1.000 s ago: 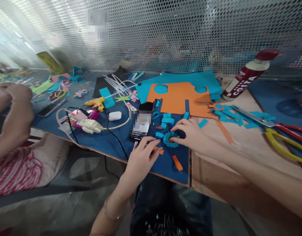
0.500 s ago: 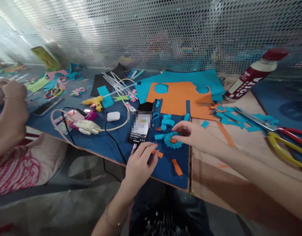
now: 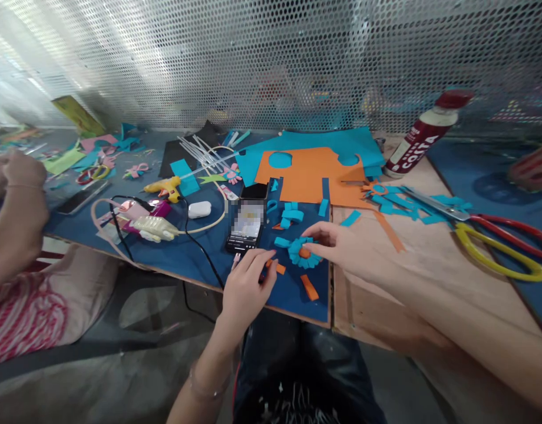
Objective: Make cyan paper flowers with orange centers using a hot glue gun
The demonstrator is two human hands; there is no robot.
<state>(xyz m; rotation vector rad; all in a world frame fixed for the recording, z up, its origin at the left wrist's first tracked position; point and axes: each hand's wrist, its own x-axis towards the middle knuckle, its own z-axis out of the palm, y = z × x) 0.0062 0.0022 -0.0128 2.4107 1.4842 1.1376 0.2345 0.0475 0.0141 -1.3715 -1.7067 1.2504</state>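
A blue paper flower (image 3: pixel 303 253) with an orange centre lies on the dark blue mat (image 3: pixel 191 250). My right hand (image 3: pixel 346 250) rests beside it, fingertips pinched on its right edge. My left hand (image 3: pixel 247 285) curls at the mat's near edge, fingertips on a small orange strip (image 3: pixel 277 268). Another orange strip (image 3: pixel 309 287) lies just below the flower. A phone (image 3: pixel 245 226) lies left of the flower, screen lit.
Orange paper (image 3: pixel 310 176) on blue sheets lies behind, with blue strips scattered. Large scissors (image 3: pixel 492 235) and a Costa bottle (image 3: pixel 423 132) sit right. A yellow glue gun (image 3: pixel 165 186), earbud case (image 3: pixel 198 209) and black cable are left. Another person's arm (image 3: pixel 15 212) is at far left.
My left hand has drawn back from the flower toward the mat's edge and curled onto the small orange strip. My right hand has stayed at the flower, whose orange centre now shows.
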